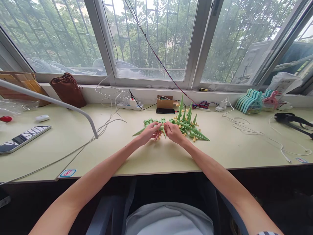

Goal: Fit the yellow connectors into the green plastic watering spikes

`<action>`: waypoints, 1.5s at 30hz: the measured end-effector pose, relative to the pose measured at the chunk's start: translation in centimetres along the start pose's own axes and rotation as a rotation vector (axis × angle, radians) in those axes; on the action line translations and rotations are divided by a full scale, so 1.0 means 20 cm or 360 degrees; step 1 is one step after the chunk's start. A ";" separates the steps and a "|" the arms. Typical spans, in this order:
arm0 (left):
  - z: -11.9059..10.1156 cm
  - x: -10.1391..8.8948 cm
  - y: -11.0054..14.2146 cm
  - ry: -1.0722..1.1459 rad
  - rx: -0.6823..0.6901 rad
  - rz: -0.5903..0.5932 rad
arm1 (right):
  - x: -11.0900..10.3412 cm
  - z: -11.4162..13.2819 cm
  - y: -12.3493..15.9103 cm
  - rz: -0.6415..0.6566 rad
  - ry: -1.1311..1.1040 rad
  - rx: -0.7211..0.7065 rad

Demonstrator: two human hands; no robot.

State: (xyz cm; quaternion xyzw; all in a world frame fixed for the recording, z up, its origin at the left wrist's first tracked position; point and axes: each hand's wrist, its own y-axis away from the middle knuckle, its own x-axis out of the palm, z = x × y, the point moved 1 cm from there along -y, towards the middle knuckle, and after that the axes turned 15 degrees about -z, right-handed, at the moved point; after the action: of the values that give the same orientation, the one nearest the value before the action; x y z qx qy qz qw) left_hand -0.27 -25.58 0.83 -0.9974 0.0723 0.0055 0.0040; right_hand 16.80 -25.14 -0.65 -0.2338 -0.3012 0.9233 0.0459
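A small green piece (pixel 161 128) sits between two bare hands above the middle of a pale desk (pixel 156 158), about midway between its left and right edges. The left hand (pixel 151 132) and the right hand (pixel 172 131) each have a closed grip on it, fingertips nearly meeting; the fingers hide its exact shape. The step in hand appears to be close two-handed work on this one part, whether joining or parting cannot be told; the next move calls for one grip steady while the other turns or presses. Just beside the right hand, toward the desk's right edge, lies a pile of green spikes (pixel 199 134) with yellow taps, some standing upright. Near the back edge rests a black phone (pixel 165 111); toward the back right corner stand teal hangers (pixel 248 101).
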 end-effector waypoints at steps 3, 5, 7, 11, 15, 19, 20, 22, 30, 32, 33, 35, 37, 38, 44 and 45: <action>0.00 0.00 0.00 -0.0040 0.0042 -0.0016 | 0.00 0.00 0.00 -0.0009 0.0004 -0.0005; 0.00 0.00 0.00 -0.0070 0.0090 -0.0027 | 0.00 0.00 0.00 -0.0013 0.0007 -0.0005; -0.01 0.00 0.01 -0.0106 0.0157 -0.0037 | -0.01 0.00 0.00 -0.0009 0.0012 -0.0008; -0.01 0.01 0.02 -0.0224 0.0356 -0.0080 | -0.01 0.00 0.00 -0.0021 0.0035 -0.0023; 0.01 0.01 0.02 -0.0327 0.0529 -0.0108 | 0.00 -0.01 0.00 -0.0037 0.0050 -0.0042; 0.04 -0.01 -0.01 -0.0501 0.0708 -0.0185 | 0.00 -0.02 0.00 -0.0025 0.0054 -0.0057; 0.04 -0.01 -0.01 -0.0546 0.0748 -0.0204 | 0.00 -0.02 0.00 -0.0018 0.0056 -0.0061; 0.04 -0.01 -0.01 -0.0637 0.0827 -0.0220 | 0.00 -0.01 0.00 -0.0007 0.0064 -0.0066; 0.01 0.01 0.02 -0.0870 0.0964 -0.0279 | 0.00 -0.01 0.00 -0.0004 0.0072 -0.0061; 0.00 0.01 0.03 -0.0872 0.0970 -0.0296 | 0.00 0.00 -0.01 -0.0013 0.0064 -0.0064; 0.00 0.01 0.03 -0.0867 0.0972 -0.0303 | 0.00 0.00 -0.01 -0.0016 0.0061 -0.0061; -0.01 0.02 0.04 -0.0851 0.0978 -0.0313 | 0.00 0.00 -0.01 -0.0016 0.0053 -0.0050; -0.01 0.02 0.05 -0.0837 0.0985 -0.0319 | 0.00 0.01 -0.01 -0.0017 0.0040 -0.0038; -0.01 0.02 0.05 -0.0834 0.0990 -0.0322 | -0.01 0.01 -0.01 -0.0019 0.0036 -0.0034; -0.01 0.03 0.05 -0.0861 0.1048 -0.0336 | -0.01 0.02 -0.01 -0.0056 0.0018 -0.0039; -0.01 0.03 0.05 -0.0864 0.1058 -0.0341 | -0.01 0.02 -0.01 -0.0060 0.0015 -0.0036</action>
State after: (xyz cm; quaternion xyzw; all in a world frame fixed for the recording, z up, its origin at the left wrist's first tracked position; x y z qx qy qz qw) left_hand 0.10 -26.72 1.05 -0.9061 -0.0372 0.2434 0.3440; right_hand 16.75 -25.24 -0.24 -0.2328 -0.3157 0.9178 0.0620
